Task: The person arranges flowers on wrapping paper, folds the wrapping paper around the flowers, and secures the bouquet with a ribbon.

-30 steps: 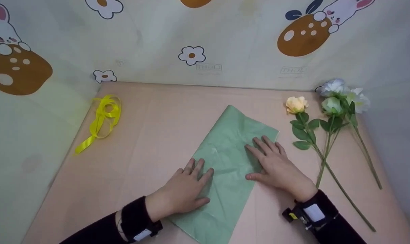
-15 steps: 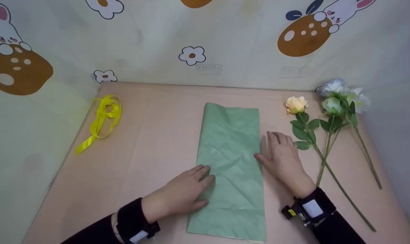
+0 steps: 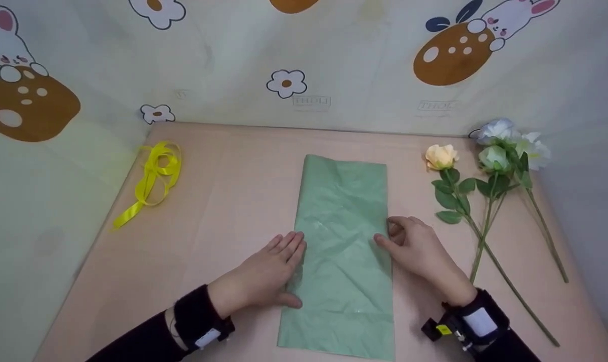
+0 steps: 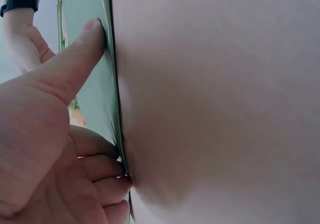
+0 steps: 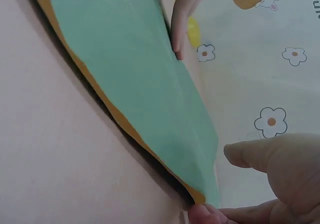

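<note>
A folded sheet of green wrapping paper (image 3: 344, 261) lies lengthwise on the table, slightly creased. Along its left edge rests my left hand (image 3: 261, 276), fingers straight and thumb spread over the paper; the left wrist view shows the fingertips at that edge. My right hand (image 3: 422, 251) is at the right edge, its fingers bent against the edge. In the right wrist view the right thumb (image 5: 250, 154) stands apart from the fingertips (image 5: 202, 215), which touch the paper's edge. That view also shows a brown strip (image 5: 117, 116) along the paper's slightly raised edge.
A loosely looped yellow ribbon (image 3: 145, 191) lies at the back left. On the right are a peach rose (image 3: 441, 157) and several pale blooms (image 3: 496, 157) with long crossing stems (image 3: 510, 286). Behind the table hangs a printed cloth (image 3: 223, 75).
The paper has turned from slanted to nearly straight. My right hand has come off it, then moved in to its right edge. My left hand has shifted from its top to the left edge.
</note>
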Demonstrator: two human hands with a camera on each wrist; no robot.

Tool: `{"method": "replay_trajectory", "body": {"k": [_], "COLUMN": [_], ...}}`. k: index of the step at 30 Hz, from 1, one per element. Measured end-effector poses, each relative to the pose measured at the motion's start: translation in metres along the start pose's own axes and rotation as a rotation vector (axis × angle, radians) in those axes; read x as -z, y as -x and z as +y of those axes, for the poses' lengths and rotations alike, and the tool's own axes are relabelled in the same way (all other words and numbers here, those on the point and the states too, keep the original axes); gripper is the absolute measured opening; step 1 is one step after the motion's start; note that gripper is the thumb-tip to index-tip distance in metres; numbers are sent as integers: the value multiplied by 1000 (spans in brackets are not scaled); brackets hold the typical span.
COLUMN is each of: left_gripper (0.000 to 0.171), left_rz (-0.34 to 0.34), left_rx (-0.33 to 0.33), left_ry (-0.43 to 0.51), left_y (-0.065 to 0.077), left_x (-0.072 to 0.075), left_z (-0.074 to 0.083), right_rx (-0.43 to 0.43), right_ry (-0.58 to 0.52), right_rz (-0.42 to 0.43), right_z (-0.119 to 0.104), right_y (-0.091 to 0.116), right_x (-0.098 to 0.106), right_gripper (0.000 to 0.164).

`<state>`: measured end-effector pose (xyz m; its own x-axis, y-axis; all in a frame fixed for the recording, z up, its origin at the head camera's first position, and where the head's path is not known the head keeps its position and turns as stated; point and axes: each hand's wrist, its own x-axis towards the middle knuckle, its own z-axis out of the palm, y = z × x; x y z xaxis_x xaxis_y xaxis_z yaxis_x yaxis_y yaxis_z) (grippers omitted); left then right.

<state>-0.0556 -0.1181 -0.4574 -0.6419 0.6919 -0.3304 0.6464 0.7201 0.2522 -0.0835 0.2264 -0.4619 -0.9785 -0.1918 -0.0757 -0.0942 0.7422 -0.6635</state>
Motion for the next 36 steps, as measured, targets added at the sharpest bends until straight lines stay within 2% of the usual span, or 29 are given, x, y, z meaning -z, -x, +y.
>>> {"method": "replay_trajectory", "body": {"k": [5, 8, 11, 12, 14, 18, 20, 25, 30, 33, 36], "left_gripper": [117, 118, 117, 117, 117, 117, 117, 115, 106, 97, 87], "left_rz": [-6, -6, -7, -10, -17, -28, -21, 4, 19, 65, 129], "left_rx": [13, 20, 20, 20, 21, 26, 27, 22, 19, 12, -5], "left_ry": [3, 9, 7, 5, 4, -14, -23, -13, 25, 82, 188], "left_y": [0, 0, 1, 2, 2, 2, 1, -1, -2, -3, -5], "left_x": [0, 1, 1, 1, 2, 1, 1, 1, 4, 9, 14], "left_z": [2, 2, 2, 2, 2, 3, 5, 9, 10, 8, 4], "right_rx": [-91, -206, -291, -299, -285, -218, -199, -214, -249, -260, -247], "right_ry": [-145, -328, -511, -560, -623, -640, -619, -569, -525, -518, -537], "right_rz": [-54, -117, -174, -188, -216, -224, -197, -108, -27, 38, 95], "right_z": [1, 3, 5, 5, 6, 7, 7, 9, 11, 10, 2], "right_y": [-1, -3, -3, -3, -1, 3, 4, 5, 6, 8, 11], "right_x": [5, 8, 10, 10, 9, 9, 10, 12, 20, 30, 40], "right_gripper": [67, 78, 81, 78, 61, 27, 21, 20, 23, 26, 31]}}
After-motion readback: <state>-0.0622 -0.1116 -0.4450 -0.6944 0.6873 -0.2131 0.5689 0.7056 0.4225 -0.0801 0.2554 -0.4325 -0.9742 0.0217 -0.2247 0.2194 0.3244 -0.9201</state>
